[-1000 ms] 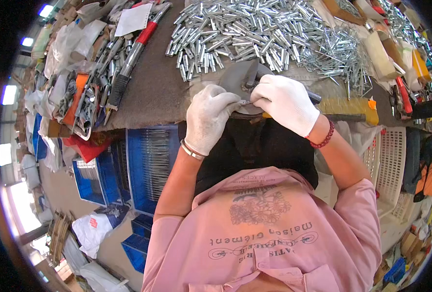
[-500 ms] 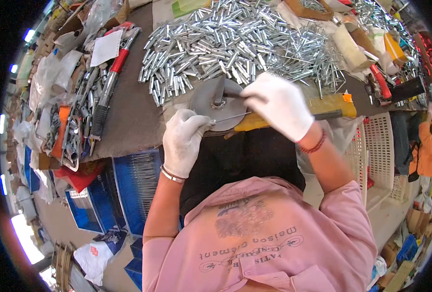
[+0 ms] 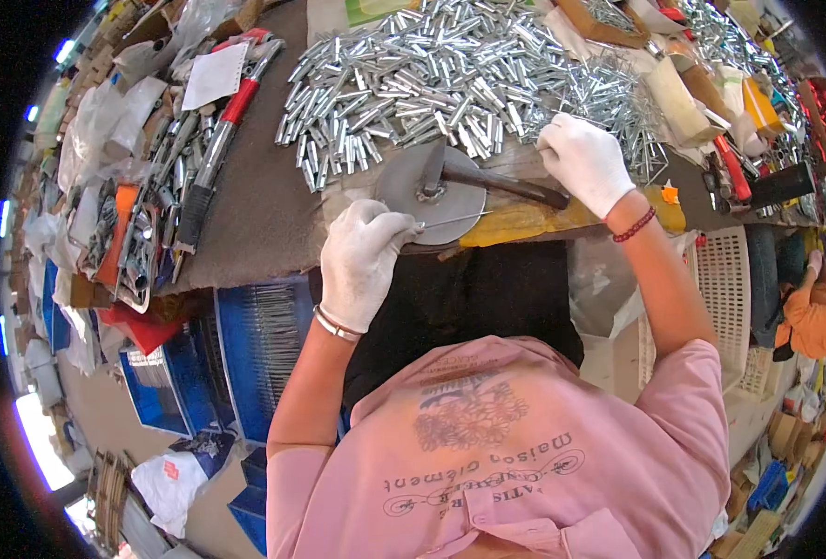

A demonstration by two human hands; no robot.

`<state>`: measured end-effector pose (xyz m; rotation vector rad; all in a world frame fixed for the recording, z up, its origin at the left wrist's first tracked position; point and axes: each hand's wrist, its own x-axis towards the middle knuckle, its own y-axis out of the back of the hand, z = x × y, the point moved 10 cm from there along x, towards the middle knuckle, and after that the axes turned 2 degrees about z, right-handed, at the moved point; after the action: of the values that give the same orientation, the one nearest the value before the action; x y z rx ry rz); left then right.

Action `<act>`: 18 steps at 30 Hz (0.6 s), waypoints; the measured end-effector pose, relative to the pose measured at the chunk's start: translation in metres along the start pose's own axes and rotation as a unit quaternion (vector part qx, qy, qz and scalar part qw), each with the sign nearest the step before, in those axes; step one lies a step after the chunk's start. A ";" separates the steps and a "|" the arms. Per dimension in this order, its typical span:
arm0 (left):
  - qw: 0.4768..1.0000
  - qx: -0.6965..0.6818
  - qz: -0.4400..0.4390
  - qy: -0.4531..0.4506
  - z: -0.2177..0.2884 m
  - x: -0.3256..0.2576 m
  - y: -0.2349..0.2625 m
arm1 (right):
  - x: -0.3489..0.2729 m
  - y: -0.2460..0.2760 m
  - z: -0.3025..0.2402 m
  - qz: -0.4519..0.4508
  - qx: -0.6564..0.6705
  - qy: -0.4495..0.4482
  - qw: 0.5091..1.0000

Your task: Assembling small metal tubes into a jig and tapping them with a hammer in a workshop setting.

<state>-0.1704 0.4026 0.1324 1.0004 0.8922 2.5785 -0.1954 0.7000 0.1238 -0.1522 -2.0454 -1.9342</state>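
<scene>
My left hand point(image 3: 362, 265), in a white glove, pinches one end of a thin metal rod point(image 3: 458, 220), whose free end points right over a round grey metal disc point(image 3: 394, 191). A hammer lies with its head on this disc, its dark handle point(image 3: 515, 184) slanting to the right. My right hand point(image 3: 588, 163), also gloved, is beyond the handle's end at the near edge of a heap of thin metal pins point(image 3: 609, 93). Its fingers are closed together; what they hold, if anything, cannot be made out. Left of the pins spreads a pile of short shiny metal tubes point(image 3: 413, 84).
Long tools with red and black grips point(image 3: 213, 158) lie at the left beside plastic bags. Blue crates point(image 3: 255, 345) stand below the bench's left part, a white basket point(image 3: 718, 298) at the right. Farther right is a person in orange point(image 3: 818, 317).
My right hand has left the hammer handle and moved right and away to the pins. The hammer now rests on the disc. My left hand keeps the rod in nearly the same place.
</scene>
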 end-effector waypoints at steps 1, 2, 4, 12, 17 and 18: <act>1.000 0.001 0.000 0.002 -0.002 -0.002 -0.001 | 0.001 0.000 0.002 0.005 0.007 0.002 1.000; 1.000 -0.007 -0.006 0.023 -0.010 -0.006 -0.006 | 0.001 -0.001 0.002 0.009 0.014 0.004 1.000; 1.000 0.009 0.005 -0.009 -0.001 -0.003 -0.002 | 0.002 0.021 -0.012 0.011 0.095 -0.019 0.995; 0.999 -0.029 -0.003 0.039 -0.022 -0.014 -0.015 | 0.003 0.037 -0.153 0.065 0.258 0.166 0.950; 1.000 0.011 0.015 0.012 -0.010 -0.006 -0.007 | 0.012 0.009 -0.167 -0.041 0.381 0.070 0.921; 0.999 0.025 0.025 -0.010 -0.004 -0.005 -0.003 | 0.011 0.008 -0.159 -0.050 0.404 0.045 0.912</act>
<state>-0.1699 0.4013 0.1253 1.0730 0.9439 2.5949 -0.1786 0.5417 0.1403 0.2347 -2.6256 -0.9663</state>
